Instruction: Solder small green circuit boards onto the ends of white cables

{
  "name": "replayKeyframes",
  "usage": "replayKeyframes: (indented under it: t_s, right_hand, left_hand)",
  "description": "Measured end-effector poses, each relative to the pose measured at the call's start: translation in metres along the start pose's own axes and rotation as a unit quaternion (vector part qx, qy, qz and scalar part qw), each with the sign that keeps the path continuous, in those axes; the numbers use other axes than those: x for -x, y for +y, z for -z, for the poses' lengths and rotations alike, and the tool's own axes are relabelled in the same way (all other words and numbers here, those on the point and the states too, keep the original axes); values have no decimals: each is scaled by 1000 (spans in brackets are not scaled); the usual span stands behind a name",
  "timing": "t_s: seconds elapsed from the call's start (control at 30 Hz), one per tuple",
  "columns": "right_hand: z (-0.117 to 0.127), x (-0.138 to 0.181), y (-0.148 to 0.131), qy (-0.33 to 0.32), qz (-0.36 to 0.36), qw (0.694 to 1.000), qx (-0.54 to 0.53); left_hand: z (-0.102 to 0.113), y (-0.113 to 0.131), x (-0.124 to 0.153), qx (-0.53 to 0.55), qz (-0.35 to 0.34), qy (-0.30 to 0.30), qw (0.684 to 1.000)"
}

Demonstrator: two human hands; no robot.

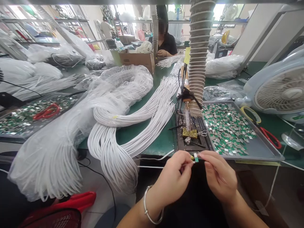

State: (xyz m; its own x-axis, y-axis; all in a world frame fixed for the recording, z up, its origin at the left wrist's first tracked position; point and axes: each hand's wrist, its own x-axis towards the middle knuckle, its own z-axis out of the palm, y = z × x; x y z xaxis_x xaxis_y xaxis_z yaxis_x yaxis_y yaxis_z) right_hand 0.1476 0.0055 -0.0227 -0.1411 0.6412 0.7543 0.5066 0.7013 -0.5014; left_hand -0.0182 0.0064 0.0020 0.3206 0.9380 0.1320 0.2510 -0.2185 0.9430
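Note:
Just in front of the bench edge, my two hands meet around a small green circuit board [196, 157] with a silvery metal end. My left hand [177, 172], with a bangle at the wrist, pinches a white cable [152, 167] close to the board; the cable's tip is hidden by the fingers. A bit of yellow shows by its fingertips. My right hand [219, 174] is closed, its thumb and forefinger pinched at the board's right side. Beyond them is a soldering stand [190, 147] with a yellow sponge [190, 133] and solder scraps.
A grey tray [266, 150] of loose boards lies right, near red scissors [270, 137], a tape roll [250, 114] and a fan [285, 91]. Bundled white cables [114, 148] drape over the edge at left. A ribbed duct [200, 47] hangs above the stand. A person [169, 44] sits opposite.

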Motion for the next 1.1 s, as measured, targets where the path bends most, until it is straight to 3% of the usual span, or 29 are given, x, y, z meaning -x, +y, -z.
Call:
replayKeyframes:
  t_s: [0.07,0.13,0.2,0.27,0.37,0.47,0.63,0.83,1.1]
  right_hand:
    - [8,7,3,5,-12,1000,13]
    - [13,12,7,19,-26,999,21]
    - [16,17,11,34,-38,998,22]
    - [17,20,14,43,-48,998,19]
    - [18,24,17,54,-63,996,20]
    - [19,25,19,62,-72,995,26]
    - [18,25,21,70,-58,996,26]
    - [17,24,23,69,-54,996,28]
    - [17,22,24,71,-26,996,46]
  left_hand:
    - [4,1,9,-45,-16,-59,997]
    - [9,3,13,-95,-24,-79,992]
    - [16,3,11,-164,-29,-40,985]
    - [23,0,4,-261,-26,51,964]
    - [35,-9,-12,-428,27,172,887]
    - [43,-16,-26,-522,99,171,830]
    - [45,-21,-43,-583,124,149,789]
    - [45,-22,-57,-591,130,156,781]
    - [46,-18,-52,-582,137,112,794]
